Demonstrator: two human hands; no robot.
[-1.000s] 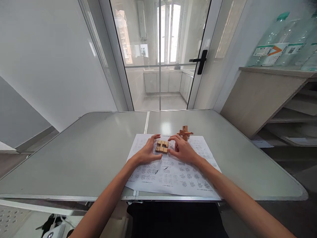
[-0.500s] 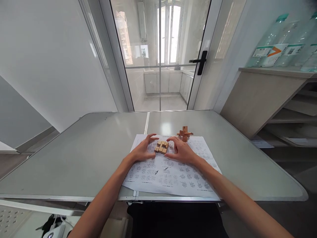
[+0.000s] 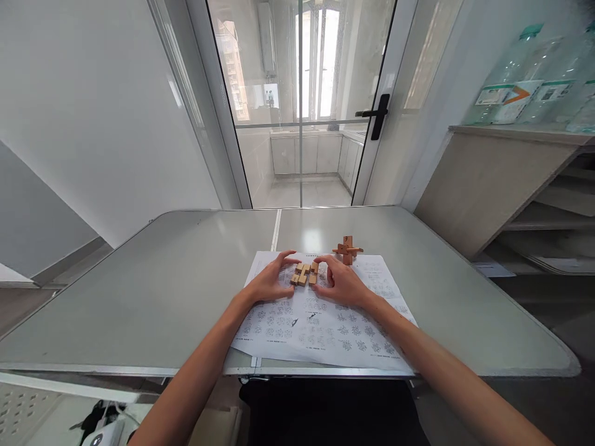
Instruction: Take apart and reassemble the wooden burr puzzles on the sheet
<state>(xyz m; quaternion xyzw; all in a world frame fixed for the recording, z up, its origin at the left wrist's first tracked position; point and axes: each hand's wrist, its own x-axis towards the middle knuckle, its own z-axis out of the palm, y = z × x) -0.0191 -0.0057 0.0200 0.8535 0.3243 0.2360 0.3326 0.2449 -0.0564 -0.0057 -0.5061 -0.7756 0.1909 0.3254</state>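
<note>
Small pale wooden puzzle blocks [image 3: 301,276] lie on a printed sheet [image 3: 320,337] in front of me. My left hand [image 3: 275,277] curves around their left side, thumb and fingers apart, with its fingertips close to the wood. On the other side my right hand [image 3: 338,280] has a notched wooden puzzle piece [image 3: 313,274] between its thumb and fingers. A narrow gap separates that piece from the blocks to its left. Behind my right hand, at the sheet's far edge, stands a darker wooden cross-shaped puzzle [image 3: 348,250].
The sheet lies on a grey table [image 3: 195,291] with a seam running across it. Beyond is a glass door [image 3: 325,148] with a black handle [image 3: 380,118]. Plastic bottles [image 3: 506,93] stand on a wooden shelf unit [image 3: 502,179] at the right.
The right-hand puzzle piece has come away from the other blocks and shifted slightly right with my right hand. My left hand has barely moved.
</note>
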